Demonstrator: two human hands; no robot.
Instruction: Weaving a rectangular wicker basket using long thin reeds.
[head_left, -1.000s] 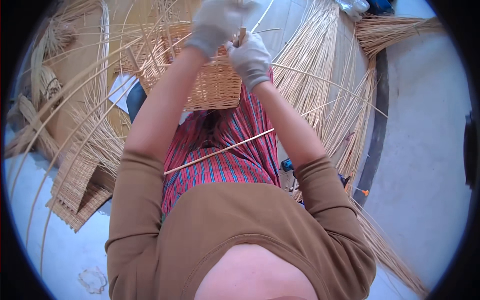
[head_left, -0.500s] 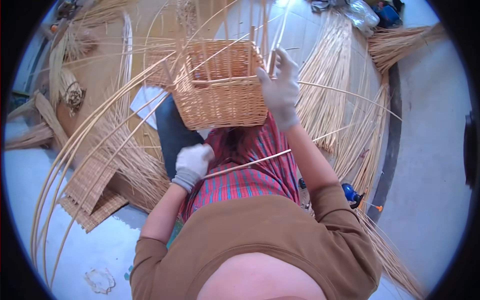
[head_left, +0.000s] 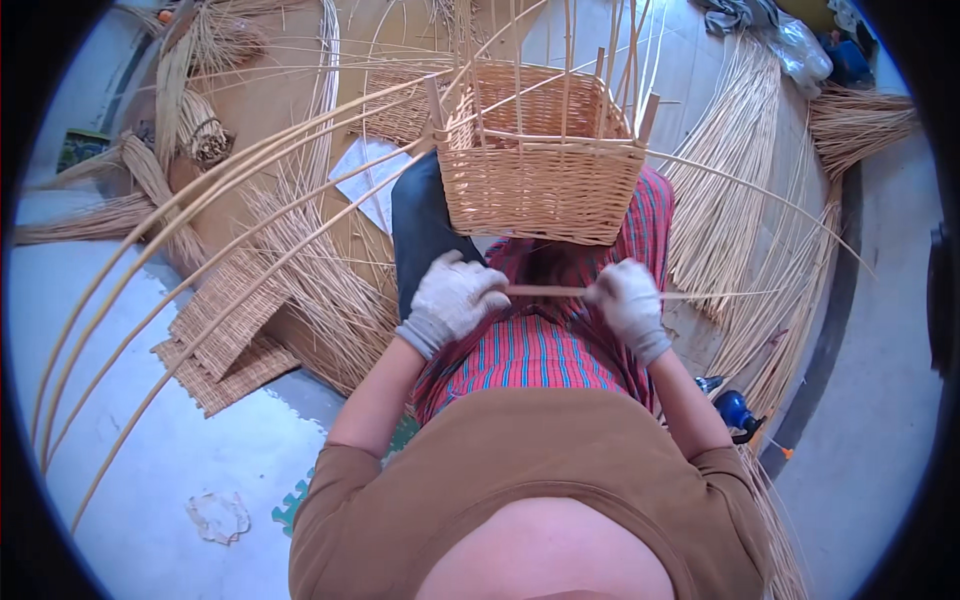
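Since the earlier frame both hands have come down off the basket (head_left: 540,165) to the lap: the left hand (head_left: 455,300) and right hand (head_left: 625,305) each pinch an end of one willow rod (head_left: 548,291). Seemingly readying the rod; next it needs feeding between the upright stakes (head_left: 565,60).

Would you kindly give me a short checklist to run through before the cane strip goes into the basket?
1. Left hand grips the cane strip: ok.
2. Right hand grips the strip's other end: ok.
3. Strip is straight between the hands: ok.
4. Square wicker basket sits upright on the lap: ok.
5. Long loose canes arch across the left side, near the left hand: not ok.
6. Strip free of cracks: cannot tell.
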